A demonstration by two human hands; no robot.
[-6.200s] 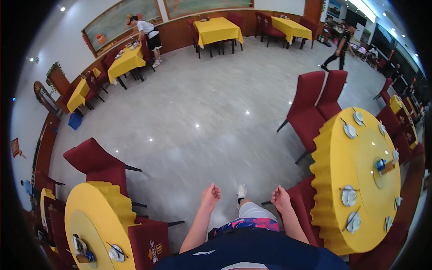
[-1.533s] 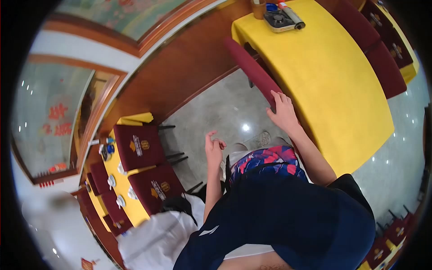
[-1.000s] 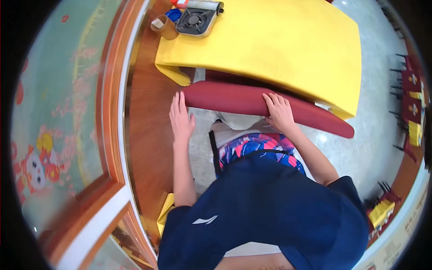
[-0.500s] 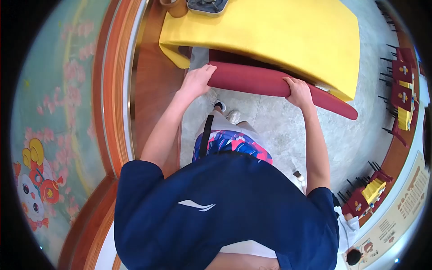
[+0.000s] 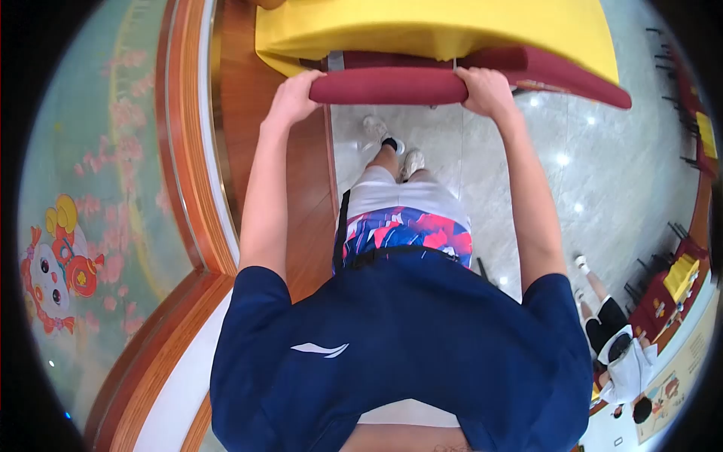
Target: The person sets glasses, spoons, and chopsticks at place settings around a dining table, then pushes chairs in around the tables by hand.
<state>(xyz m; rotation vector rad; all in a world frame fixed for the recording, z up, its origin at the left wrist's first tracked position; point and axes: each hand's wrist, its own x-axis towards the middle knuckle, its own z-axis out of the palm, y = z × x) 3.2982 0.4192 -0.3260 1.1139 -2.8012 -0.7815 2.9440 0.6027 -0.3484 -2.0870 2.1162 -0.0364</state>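
Observation:
A padded dark-red chair back [image 5: 388, 86] spans the upper middle of the head view, its top edge facing me. My left hand [image 5: 296, 98] is closed around its left end, and my right hand [image 5: 484, 91] grips the right end. The seat and legs below are mostly hidden. Just beyond it stands a table under a yellow cloth [image 5: 444, 29]. To the right of my right hand, a second dark-red chair [image 5: 568, 77] sits partly under the cloth's edge.
A brown wood panel [image 5: 252, 135] and a painted wall [image 5: 98, 188] run along my left. Grey tiled floor [image 5: 557, 203] lies to the right. A person in white [image 5: 629, 369] is at the lower right, near dark-red chairs and a yellow-covered table [image 5: 681, 277].
The chair back now lies level between my hands, with my right hand at its end. The table edge sits higher in view. The person at lower right shows more fully.

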